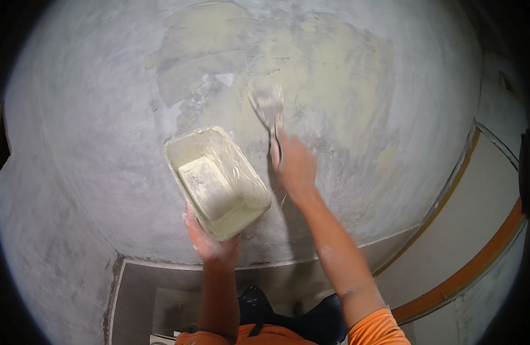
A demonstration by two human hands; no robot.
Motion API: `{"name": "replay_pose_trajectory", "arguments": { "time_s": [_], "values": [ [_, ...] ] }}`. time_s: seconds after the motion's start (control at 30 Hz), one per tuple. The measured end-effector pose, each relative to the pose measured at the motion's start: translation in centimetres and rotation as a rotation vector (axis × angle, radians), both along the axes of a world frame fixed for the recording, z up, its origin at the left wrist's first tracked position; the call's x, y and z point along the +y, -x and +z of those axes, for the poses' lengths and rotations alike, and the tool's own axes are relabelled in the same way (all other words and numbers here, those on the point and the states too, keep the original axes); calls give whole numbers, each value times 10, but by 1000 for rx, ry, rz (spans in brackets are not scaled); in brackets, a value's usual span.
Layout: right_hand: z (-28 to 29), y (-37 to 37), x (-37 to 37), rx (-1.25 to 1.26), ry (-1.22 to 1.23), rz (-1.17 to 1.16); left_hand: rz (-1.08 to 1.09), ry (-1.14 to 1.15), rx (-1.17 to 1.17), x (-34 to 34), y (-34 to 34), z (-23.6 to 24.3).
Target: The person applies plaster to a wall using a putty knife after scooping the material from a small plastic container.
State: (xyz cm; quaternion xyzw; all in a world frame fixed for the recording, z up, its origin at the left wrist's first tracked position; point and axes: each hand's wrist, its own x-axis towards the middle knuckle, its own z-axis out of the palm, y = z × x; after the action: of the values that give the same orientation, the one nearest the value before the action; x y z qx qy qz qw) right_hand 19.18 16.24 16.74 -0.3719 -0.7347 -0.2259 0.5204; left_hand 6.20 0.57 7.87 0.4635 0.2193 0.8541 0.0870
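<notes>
My left hand [210, 241] is closed around the lower end of a rectangular tub [250, 187], tilted so its inside shows. Pale cream paste coats the tub's walls and floor. In my right hand [296, 164] is the handle of a putty knife [269, 102], its wide blade smeared and blurred by motion. The blade is up against or just off the grey wall [115, 126]; I cannot tell whether it touches. Around and above it spreads a patch of pale yellowish paste [345, 75] with streaky, uneven edges.
On the right stands a curved-looking brown wooden frame [466, 276] around a pale panel [449, 230]. A ledge or trim edge [179, 265] runs along the wall's bottom. My dark trousers [294, 322] show below, with a dark opening [2, 138] at far left.
</notes>
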Motion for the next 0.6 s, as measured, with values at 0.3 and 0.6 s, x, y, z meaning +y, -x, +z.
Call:
{"name": "replay_pose_trajectory", "arguments": {
  "time_s": [0.3,0.6],
  "values": [
    [-98,-53,-27,25,228,293,-512,16,-296,-18,4,24],
    [21,-92,-119,-231,701,668,-681,158,-496,11,15,-16]
  ]
}}
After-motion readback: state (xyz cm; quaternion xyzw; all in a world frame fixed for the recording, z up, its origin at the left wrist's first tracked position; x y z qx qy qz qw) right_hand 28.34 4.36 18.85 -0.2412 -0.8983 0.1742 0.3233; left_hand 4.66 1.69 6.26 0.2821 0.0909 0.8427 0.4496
